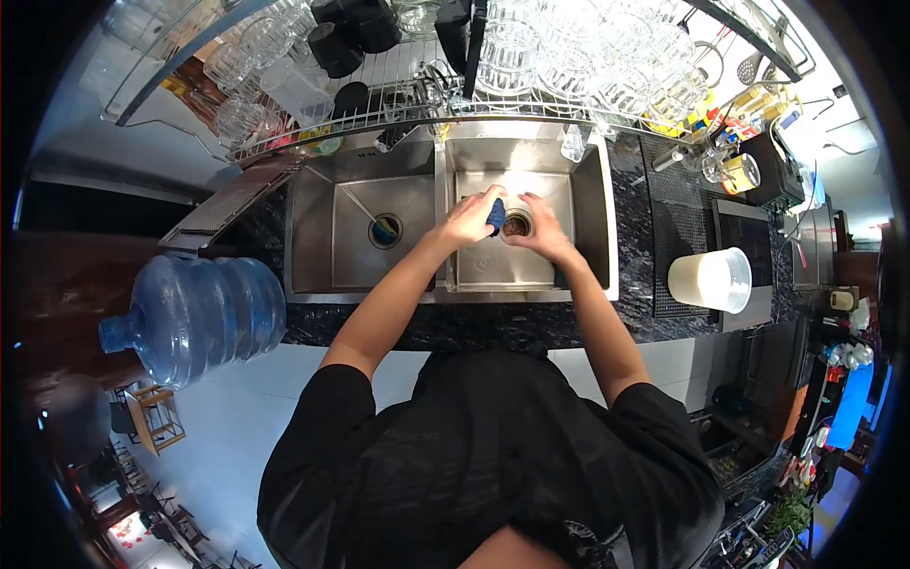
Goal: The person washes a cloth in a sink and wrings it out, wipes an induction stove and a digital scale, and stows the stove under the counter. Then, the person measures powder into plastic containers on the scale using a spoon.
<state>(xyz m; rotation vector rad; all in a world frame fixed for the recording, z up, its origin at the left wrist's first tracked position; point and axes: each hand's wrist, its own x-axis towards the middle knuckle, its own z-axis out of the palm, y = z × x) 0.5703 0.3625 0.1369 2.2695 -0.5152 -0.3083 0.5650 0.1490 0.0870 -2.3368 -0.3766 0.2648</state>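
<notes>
Over the right basin of the steel sink (592,199), my left hand (471,218) is closed on a dark blue scrubber (496,217). My right hand (542,230) is beside it, fingers apart and curved around the rim of the drain, with nothing visible in its grip. Between the two hands the drain strainer (517,225) shows brownish bits in it. In the left basin (351,256) another drain holds something blue and yellow (385,230).
Glass mugs (512,57) and black cups (336,49) fill the wire rack (379,100) above the sink. A large blue water bottle (209,318) lies on its side at the left. A white tub (711,280) stands on the right counter near a black appliance (773,171).
</notes>
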